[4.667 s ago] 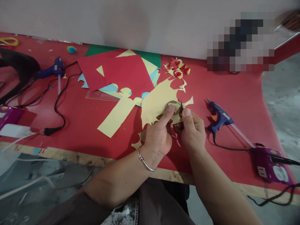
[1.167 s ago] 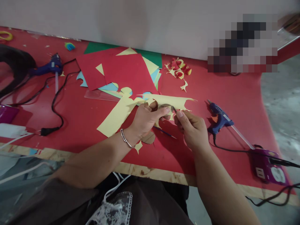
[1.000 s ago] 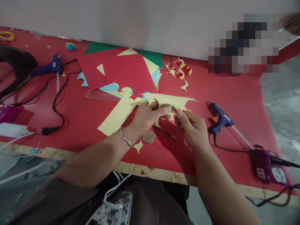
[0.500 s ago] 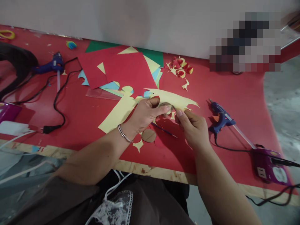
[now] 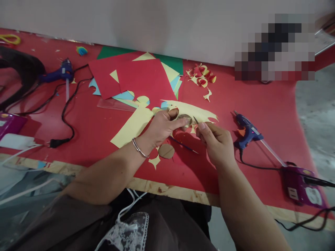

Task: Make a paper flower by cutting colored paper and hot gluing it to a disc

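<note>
My left hand is closed, pinching a brown cardboard disc between thumb and fingers. Just right of it, my right hand is closed around a thin dark pointed tool; its tip shows past the thumb, slightly apart from the disc, and its other end is hidden in the fist. Another round cardboard disc lies on the table below my left hand, beside a yellow paper scrap. A slim blue stick with a pointed end rests between the hands. Behind them is a curved yellow paper offcut.
Red paper sheets lie stacked at the back over green and blue ones. A blue glue gun is at right, wired to a purple box; another glue gun stands at left near black cables. Curled red-yellow pieces sit behind.
The tool's tip in my right hand has come away from the disc's edge and shows more clearly. The yellow offcut behind has shifted slightly left. My left hand stays nearly still.
</note>
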Demonstrator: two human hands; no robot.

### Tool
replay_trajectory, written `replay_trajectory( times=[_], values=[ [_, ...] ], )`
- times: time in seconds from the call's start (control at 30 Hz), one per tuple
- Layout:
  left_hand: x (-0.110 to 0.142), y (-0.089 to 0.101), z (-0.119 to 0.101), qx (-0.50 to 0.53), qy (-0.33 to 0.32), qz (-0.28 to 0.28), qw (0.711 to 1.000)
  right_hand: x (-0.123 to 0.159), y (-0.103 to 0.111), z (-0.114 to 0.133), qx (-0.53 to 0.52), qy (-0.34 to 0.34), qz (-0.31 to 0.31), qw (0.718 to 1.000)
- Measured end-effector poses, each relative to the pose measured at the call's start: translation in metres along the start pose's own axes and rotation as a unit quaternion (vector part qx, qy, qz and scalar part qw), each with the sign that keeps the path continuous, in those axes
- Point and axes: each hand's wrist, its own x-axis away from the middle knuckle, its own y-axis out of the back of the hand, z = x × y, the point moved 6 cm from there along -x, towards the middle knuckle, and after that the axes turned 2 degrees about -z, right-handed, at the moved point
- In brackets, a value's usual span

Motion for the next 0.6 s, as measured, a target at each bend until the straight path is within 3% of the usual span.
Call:
replay_trajectory(
  times=[0.13,0.3,0.6],
  values=[
    [-0.0019,0.0046,-0.0035,-0.001,-0.024,-0.024,0.999,-0.0007,0.0002,-0.0004,-0.008,-0.003,0.01,1.0],
    [-0.003,0.0044,-0.0058,-0.023,-0.052,-0.004,0.998,-0.0009,-0.0026,-0.0042,-0.011,-0.022,0.037,0.999],
    [-0.0026,0.0046,-0.0065,-0.008,-0.045,0.007,0.999,-0.0014,-0.0022,-0.0068,-0.029,-0.042,0.041,0.998]
  ],
)
